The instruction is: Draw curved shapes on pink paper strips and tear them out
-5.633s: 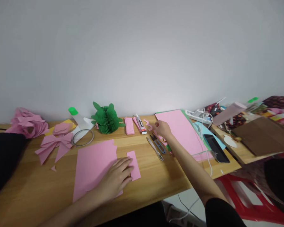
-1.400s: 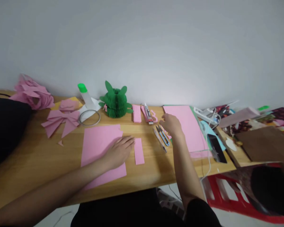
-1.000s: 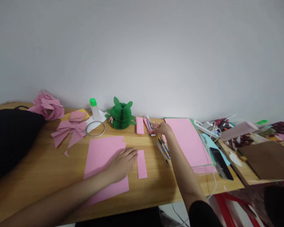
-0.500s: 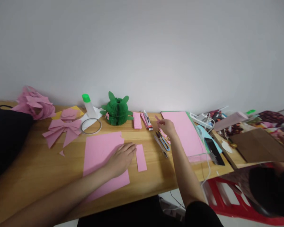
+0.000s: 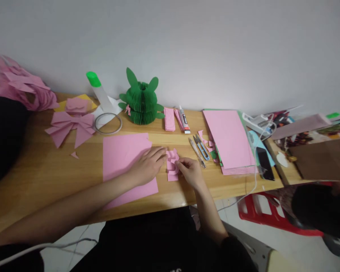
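Observation:
My left hand point(image 5: 147, 166) lies flat on a large pink paper sheet point(image 5: 121, 151), with its fingertips at the left edge of a small pink paper strip point(image 5: 172, 178). Over that strip, my right hand point(image 5: 190, 172) pinches a curved pink paper cutout point(image 5: 174, 155) between thumb and finger. Whether the cutout rests on the strip or hovers just above it, I cannot tell. Thread snips point(image 5: 201, 147) and a pen point(image 5: 197, 152) lie to the right of the strip.
Behind stand a green honeycomb paper figure point(image 5: 143, 104), folded pink pieces point(image 5: 169, 119) and a glue tube point(image 5: 184, 120). A pink bow point(image 5: 72, 126), a ring point(image 5: 120, 120) and a green-capped bottle point(image 5: 100, 94) are left. Pink sheets point(image 5: 229, 139), paper scraps and a phone point(image 5: 265, 163) lie right.
My right hand has moved left and toward me, from beside the glue tube to the strip, bringing the pink cutout. My left hand stays on the sheet. The camera view has tilted down.

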{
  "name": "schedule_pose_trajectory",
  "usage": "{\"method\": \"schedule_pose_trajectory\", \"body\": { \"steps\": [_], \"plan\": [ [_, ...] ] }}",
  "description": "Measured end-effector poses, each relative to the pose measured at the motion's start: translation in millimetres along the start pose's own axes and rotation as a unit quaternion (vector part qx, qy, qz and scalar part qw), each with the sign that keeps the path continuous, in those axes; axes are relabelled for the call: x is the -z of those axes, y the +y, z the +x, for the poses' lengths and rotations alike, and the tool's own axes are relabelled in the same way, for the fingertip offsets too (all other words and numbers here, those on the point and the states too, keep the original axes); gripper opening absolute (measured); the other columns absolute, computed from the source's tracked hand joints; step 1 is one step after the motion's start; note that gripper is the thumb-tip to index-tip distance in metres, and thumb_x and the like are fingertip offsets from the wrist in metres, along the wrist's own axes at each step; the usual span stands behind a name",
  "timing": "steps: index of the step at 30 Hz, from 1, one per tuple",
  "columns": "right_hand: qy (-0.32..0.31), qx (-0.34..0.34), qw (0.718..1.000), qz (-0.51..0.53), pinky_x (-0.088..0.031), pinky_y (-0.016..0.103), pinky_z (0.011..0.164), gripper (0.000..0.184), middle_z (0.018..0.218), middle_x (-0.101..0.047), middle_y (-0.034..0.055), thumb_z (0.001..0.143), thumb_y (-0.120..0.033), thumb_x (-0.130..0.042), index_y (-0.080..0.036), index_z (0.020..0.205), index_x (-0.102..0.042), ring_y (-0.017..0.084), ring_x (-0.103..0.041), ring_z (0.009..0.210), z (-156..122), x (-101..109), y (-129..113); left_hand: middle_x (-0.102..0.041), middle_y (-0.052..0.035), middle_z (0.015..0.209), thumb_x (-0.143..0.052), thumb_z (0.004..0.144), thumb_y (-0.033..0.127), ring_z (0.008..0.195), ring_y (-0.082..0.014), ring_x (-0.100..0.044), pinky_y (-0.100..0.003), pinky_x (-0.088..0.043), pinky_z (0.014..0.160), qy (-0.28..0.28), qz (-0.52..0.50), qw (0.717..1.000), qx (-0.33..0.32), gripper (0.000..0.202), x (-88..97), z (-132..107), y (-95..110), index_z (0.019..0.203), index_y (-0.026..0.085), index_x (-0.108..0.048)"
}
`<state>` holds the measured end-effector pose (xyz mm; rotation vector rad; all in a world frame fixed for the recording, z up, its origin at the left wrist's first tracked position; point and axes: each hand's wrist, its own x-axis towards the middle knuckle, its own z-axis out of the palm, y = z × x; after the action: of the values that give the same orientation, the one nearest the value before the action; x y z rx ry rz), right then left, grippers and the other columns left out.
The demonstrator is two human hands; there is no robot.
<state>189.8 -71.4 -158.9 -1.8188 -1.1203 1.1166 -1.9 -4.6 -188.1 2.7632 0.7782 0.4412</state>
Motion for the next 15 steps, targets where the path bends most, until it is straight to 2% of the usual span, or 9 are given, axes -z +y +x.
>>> {"method": "schedule_pose_trajectory", "body": {
  "steps": [7,15],
  "plan": [
    [0.008,-0.013,1.000,-0.016,-0.045,0.027,0.058,0.026,0.068,-0.073,0.0058,0.068,-0.041,-0.071,-0.016,0.073,-0.074,0.017,-0.062,0.060,3.4,-1.6,0.6,-0.062,-0.0124,0.137,-0.035,0.100,0.013,0.138,-0.0270,-0.046,-0.045,-0.041,0.109,-0.010,-0.010,1.000,-0.002,0.038,1.0,-0.4,-0.5,0.131,0.012,-0.057],
    [-0.052,-0.033,0.998,0.002,-0.049,0.027,0.057,0.038,0.072,-0.077,0.0078,0.060,-0.052,-0.080,-0.016,0.072,-0.076,0.017,-0.066,0.060,5.9,4.6,-6.3,-0.061,-0.0137,0.138,-0.033,0.100,0.015,0.138,-0.0271,-0.046,-0.047,-0.040,0.111,-0.001,-0.025,1.000,-0.003,0.038,1.6,-1.7,-1.6,0.128,0.010,-0.058]
  ]
}}
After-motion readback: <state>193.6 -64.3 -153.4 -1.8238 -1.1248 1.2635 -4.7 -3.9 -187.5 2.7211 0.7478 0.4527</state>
